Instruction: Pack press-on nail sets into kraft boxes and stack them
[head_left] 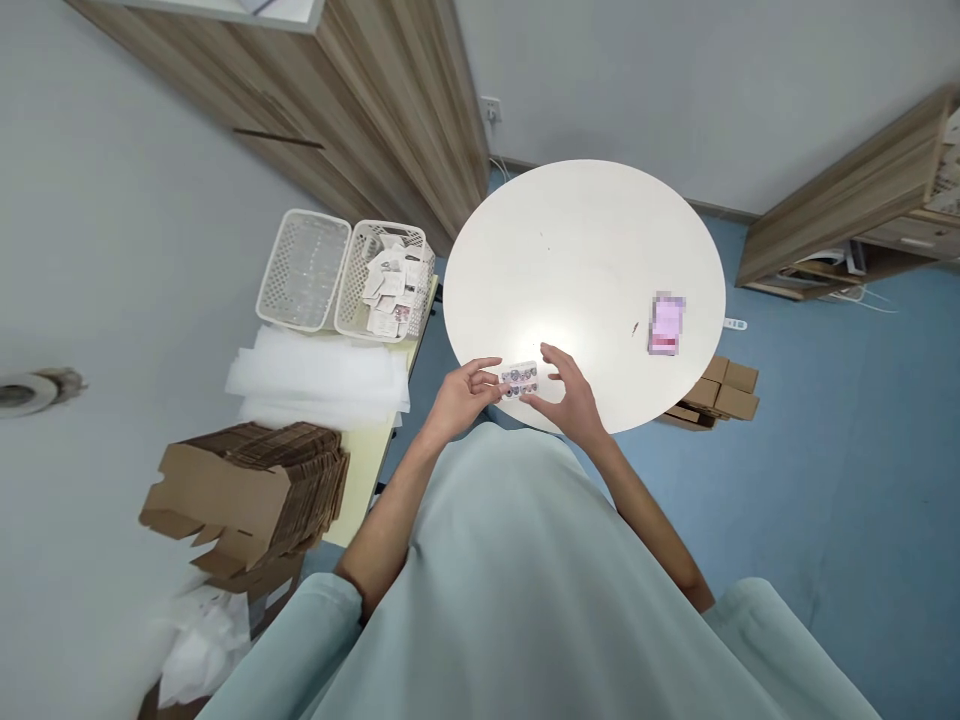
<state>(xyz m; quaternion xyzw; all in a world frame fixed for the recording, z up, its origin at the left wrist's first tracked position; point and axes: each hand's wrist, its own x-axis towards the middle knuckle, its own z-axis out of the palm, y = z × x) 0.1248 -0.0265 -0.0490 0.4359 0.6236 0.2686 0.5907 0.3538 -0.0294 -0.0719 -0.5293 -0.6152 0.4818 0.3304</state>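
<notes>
My left hand (463, 398) grips a small, flat, pale pack (520, 378) by its left edge, thumb on top. Two rows of round, dark patterned spots show on the pack; its exact kind is too small to make out. On the other side, my right hand (568, 397) is open, its index finger and thumb spread around the pack's right end. The thumb tip is close to the lower right corner, and I cannot tell whether it touches. Both hands are over the near edge of the white oval table (577, 240).
A blurred pink item (666, 323) lies at the table's right. Left are two white baskets (304, 270), one with paper packets (391, 285), white foam sheets (322, 375) and stacked flat cardboard boxes (225, 490). Brown cartons (720, 388) stand on the floor at right.
</notes>
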